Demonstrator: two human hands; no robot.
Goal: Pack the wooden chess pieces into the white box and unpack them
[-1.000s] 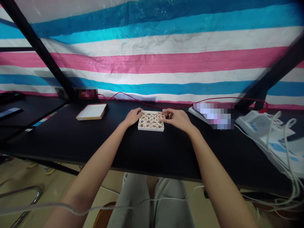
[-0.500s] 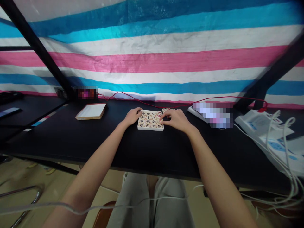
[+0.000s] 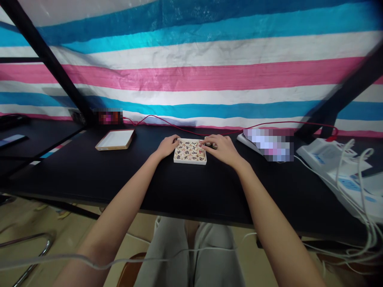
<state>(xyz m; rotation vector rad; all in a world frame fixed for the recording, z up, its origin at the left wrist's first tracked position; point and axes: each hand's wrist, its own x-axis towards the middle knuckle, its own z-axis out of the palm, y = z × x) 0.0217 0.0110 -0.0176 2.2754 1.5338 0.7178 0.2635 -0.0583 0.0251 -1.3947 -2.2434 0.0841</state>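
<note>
A small white box full of round xiangqi pieces with black and red characters lies on the black table. My left hand grips the box at its left edge, thumb and fingers bent around the upper left corner. My right hand is over the box's right side, its fingertips on the red-marked pieces there; whether it pinches one is too small to tell. Beyond the box's upper right corner, loose pieces lie partly under the right hand's fingers.
A box lid with a white inside lies to the left. On the right are a white device with a blurred-out top and power strips with white cables. A red cable runs along the table's back edge.
My right hand has shifted slightly up and left, its fingertips moving toward the box's upper right part. My left hand has stayed on the box's left edge.
</note>
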